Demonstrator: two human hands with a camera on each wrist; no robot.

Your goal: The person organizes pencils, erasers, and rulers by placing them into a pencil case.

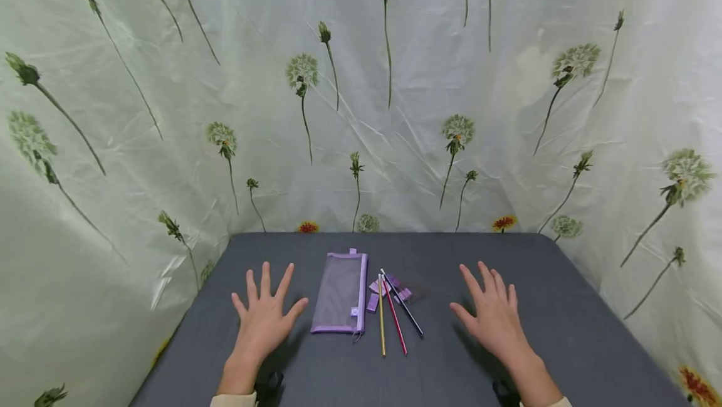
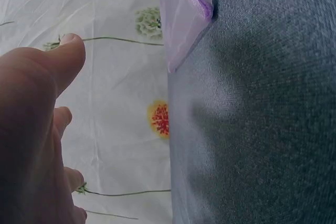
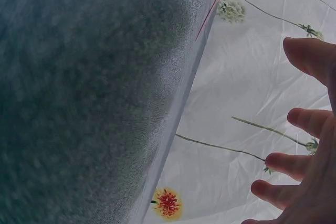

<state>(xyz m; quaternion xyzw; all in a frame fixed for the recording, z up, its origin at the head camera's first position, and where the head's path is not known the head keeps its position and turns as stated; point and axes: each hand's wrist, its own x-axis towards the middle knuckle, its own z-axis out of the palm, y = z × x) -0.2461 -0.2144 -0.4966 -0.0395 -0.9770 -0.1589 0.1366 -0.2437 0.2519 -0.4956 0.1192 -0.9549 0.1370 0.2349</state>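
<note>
My left hand (image 1: 262,325) hovers over the table with its fingers spread, just left of a flat purple-trimmed mesh zip pouch (image 1: 337,291). In the left wrist view, a corner of the pouch (image 2: 184,19) shows at the top. To the right of the pouch lie a gold pencil (image 1: 381,325), a red pencil (image 1: 397,322) and a dark blue pencil (image 1: 409,315), fanned out with their far ends together. Several small purple blocks (image 1: 373,303) lie around and under those ends. My right hand (image 1: 497,322), fingers also spread and holding nothing, is right of the pencils.
The dark grey table (image 1: 440,375) narrows toward its far edge. Behind it and along both sides hangs a pale, shiny curtain (image 1: 417,162) printed with dandelions. Dark straps or devices show under both wrists.
</note>
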